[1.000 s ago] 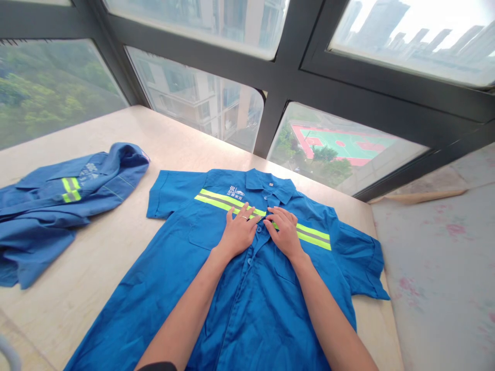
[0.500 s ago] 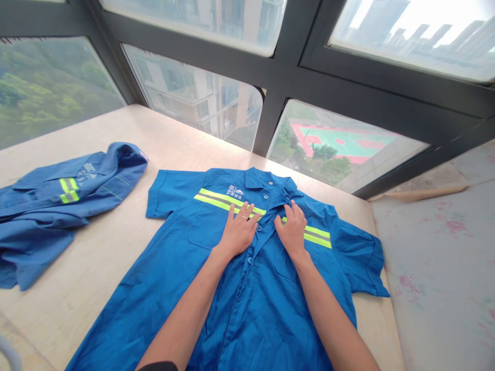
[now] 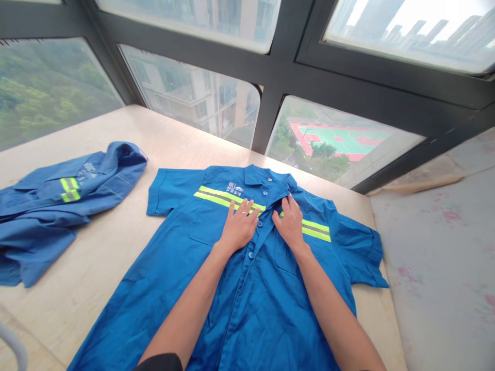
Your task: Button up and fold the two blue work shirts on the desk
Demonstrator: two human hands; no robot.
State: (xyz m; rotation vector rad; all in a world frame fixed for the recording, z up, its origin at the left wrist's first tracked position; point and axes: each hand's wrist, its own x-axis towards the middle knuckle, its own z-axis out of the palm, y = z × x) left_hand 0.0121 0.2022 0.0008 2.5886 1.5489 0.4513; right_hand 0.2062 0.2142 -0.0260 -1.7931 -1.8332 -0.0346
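A blue short-sleeved work shirt (image 3: 166, 278) lies spread face up, its collar toward the windows. Yellow-and-grey reflective bands (image 3: 216, 199) cross the chest, with white lettering above one of them. My left hand (image 3: 240, 225), a ring on one finger, rests flat on the left-hand chest beside the row of buttons, over part of the band. On the other side of the front opening, my right hand (image 3: 289, 220) lies on the placket with its fingers stretched toward the collar. Several buttons show along the front; the lower hem is out of view.
Another blue garment (image 3: 42, 221) with a yellow reflective patch lies crumpled on the pale stone sill (image 3: 116, 216) at left. Dark window frames (image 3: 282, 72) rise behind. A flower-patterned wall (image 3: 436, 273) borders the right. A grey curved tube (image 3: 13, 342) shows at lower left.
My right hand has shifted very slightly up and to the left along the shirt front. The left hand stays nearly in place; the view has moved a little.
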